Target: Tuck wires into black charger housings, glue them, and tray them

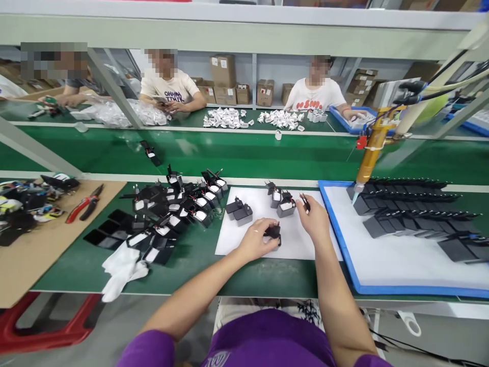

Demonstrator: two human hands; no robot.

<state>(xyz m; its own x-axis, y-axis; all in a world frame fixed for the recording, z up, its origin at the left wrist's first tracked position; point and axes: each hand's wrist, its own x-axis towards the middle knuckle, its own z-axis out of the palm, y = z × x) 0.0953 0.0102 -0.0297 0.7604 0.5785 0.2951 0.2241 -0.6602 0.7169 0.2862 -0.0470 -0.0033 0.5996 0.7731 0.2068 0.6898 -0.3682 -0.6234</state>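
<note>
On the white sheet [229,244], my left hand [254,242] closes its fingers around a black power adapter [272,232], partly covered by the fingers. To its right, my right hand [316,220] pinches a small dark piece with thin pointed ends [305,202]; its exact kind is hard to make out. Just beyond the hands stand two adapters with white labels and wires, one of them an open adapter [286,206] close to my right fingertips. Left of these, two closed grey-black adapters [240,211] sit side by side on the sheet.
Many wired adapters [175,204] crowd the left, near white gloves [124,265] and red-handled pliers [84,205]. A blue-rimmed tray [338,239] holds rows of adapters at right, beneath a yellow dispenser [372,148]. Across the green belt [229,158], several co-workers sit by white parts.
</note>
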